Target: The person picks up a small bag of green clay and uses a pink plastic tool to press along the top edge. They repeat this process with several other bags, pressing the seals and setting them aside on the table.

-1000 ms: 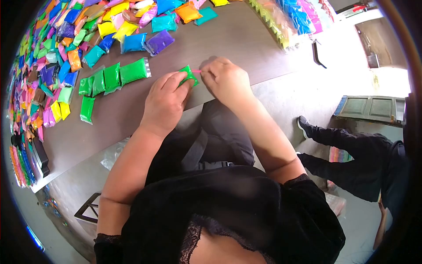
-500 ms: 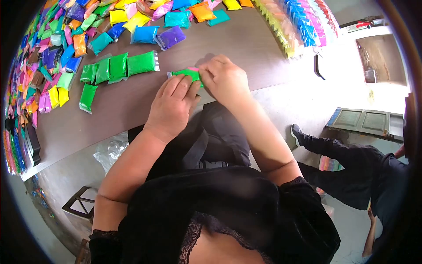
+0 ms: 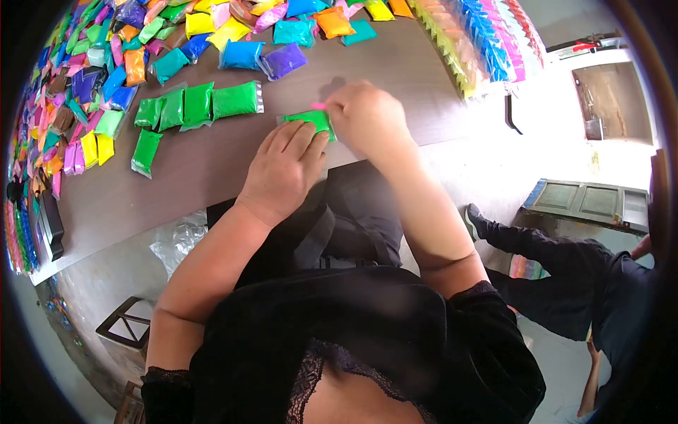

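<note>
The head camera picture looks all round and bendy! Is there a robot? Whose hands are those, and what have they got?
No robot, just a person's two bare hands! The camera sits on that person's head, looking forward and down, so you see their own arms. The left hand has its fingers over a green packet on the brown table. The right hand pinches a small pink object, too hidden to name. To the left are a row of four green packets and a fifth green packet. Farther back lie many colourful packets. Another person is off to the right.
</note>
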`<action>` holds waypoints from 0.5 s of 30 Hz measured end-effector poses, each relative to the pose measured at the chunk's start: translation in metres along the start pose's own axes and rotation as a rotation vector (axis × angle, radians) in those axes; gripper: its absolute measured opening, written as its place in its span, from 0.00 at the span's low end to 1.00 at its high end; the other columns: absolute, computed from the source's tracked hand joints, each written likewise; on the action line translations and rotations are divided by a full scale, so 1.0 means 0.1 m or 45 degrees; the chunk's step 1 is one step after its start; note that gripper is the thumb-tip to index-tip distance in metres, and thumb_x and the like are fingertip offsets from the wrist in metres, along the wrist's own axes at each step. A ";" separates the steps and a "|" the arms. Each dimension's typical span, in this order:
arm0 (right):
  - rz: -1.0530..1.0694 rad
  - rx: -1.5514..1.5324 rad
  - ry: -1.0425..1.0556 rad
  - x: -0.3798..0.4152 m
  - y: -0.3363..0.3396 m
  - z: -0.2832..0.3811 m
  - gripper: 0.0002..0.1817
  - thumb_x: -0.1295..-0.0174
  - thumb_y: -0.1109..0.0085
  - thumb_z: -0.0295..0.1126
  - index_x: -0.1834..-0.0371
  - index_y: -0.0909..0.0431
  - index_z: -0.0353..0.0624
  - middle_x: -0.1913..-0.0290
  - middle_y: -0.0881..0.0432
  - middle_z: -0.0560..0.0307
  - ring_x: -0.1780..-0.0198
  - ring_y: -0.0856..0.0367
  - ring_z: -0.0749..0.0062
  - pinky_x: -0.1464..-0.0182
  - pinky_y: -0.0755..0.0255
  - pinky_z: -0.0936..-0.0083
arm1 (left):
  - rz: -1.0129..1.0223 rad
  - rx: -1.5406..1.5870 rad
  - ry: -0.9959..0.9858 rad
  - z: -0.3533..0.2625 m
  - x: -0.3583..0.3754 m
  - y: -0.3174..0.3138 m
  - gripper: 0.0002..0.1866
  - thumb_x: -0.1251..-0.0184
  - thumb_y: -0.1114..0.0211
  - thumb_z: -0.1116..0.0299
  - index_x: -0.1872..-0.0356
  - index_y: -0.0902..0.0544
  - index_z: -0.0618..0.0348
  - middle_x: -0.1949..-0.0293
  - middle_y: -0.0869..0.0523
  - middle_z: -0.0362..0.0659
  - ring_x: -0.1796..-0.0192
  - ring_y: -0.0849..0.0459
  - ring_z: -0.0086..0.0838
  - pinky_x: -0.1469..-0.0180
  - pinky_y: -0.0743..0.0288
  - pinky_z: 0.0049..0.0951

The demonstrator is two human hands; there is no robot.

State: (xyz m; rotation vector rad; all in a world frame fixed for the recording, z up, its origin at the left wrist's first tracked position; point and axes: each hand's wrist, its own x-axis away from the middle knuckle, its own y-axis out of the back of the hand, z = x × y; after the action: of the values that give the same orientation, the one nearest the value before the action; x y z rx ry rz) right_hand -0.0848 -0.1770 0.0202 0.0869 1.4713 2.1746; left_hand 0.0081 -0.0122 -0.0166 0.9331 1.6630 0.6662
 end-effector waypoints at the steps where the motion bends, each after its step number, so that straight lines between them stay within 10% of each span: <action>1: -0.017 0.049 -0.072 -0.02 0.03 -0.06 0.07 0.37 0.39 0.35 0.69 0.15 0.48 0.61 0.16 0.54 0.59 0.15 0.53 0.60 0.20 0.57 | -0.004 0.002 0.003 0.01 -0.01 0.00 0.21 0.42 0.27 0.68 0.46 0.17 0.58 0.46 0.20 0.45 0.41 0.21 0.42 0.39 0.23 0.42; 9: -0.344 -0.661 -0.303 0.28 -0.08 -0.37 0.08 0.39 0.31 0.32 0.59 0.11 0.43 0.65 0.14 0.54 0.61 0.16 0.63 0.56 0.24 0.70 | 0.107 0.232 0.077 0.23 -0.17 0.10 0.26 0.50 0.22 0.68 0.46 0.18 0.58 0.49 0.20 0.46 0.46 0.20 0.44 0.40 0.27 0.43; 15: -0.373 -0.746 -0.448 0.33 -0.01 -0.23 0.09 0.38 0.29 0.29 0.57 0.12 0.40 0.67 0.16 0.61 0.64 0.19 0.76 0.59 0.25 0.77 | 0.002 -0.050 0.024 0.25 -0.29 0.02 0.19 0.38 0.28 0.70 0.46 0.18 0.59 0.51 0.18 0.45 0.49 0.18 0.39 0.46 0.24 0.38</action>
State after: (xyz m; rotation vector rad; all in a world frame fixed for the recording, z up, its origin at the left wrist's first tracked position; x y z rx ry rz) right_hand -0.1210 -0.1815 0.0028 0.0422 0.5835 2.1202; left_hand 0.0369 -0.0364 -0.0064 0.9020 1.6605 0.7085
